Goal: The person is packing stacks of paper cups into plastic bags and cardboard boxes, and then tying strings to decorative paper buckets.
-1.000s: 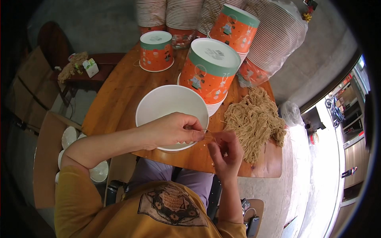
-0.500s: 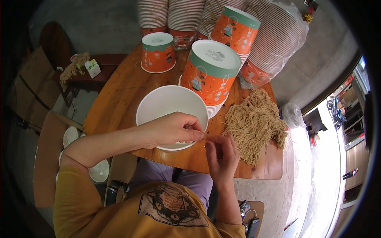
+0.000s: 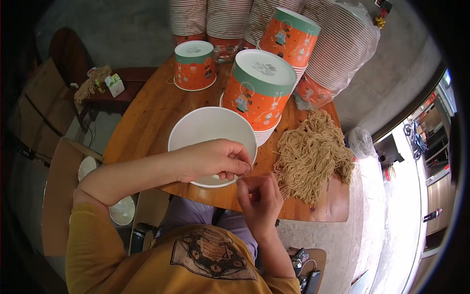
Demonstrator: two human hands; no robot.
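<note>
A white-lined paper bucket (image 3: 196, 128) stands mouth up at the table's near edge. Over its opening reaches my left hand (image 3: 218, 159), thumb and forefinger pinched together by the right side of the rim. My right hand (image 3: 262, 198) is just below and to the right, its thumb and fingertips also closed in a pinch. The two sets of fingertips almost meet; whatever lies in them is too small to make out. Right of my hands lies a heap of beige cords (image 3: 313, 154). Beyond the bucket, an upside-down stack of orange and green paper buckets (image 3: 257, 100) rises.
A single upturned bucket (image 3: 195, 66) with a cord at its side sits at the table's far left. More stacked buckets (image 3: 338, 46), some in clear plastic, line the back. An open cardboard box (image 3: 58, 201) holding white round pieces is at lower left.
My right hand has shifted left and slightly down, and its fingers have curled in more. My left hand stays nearly in place over the bucket.
</note>
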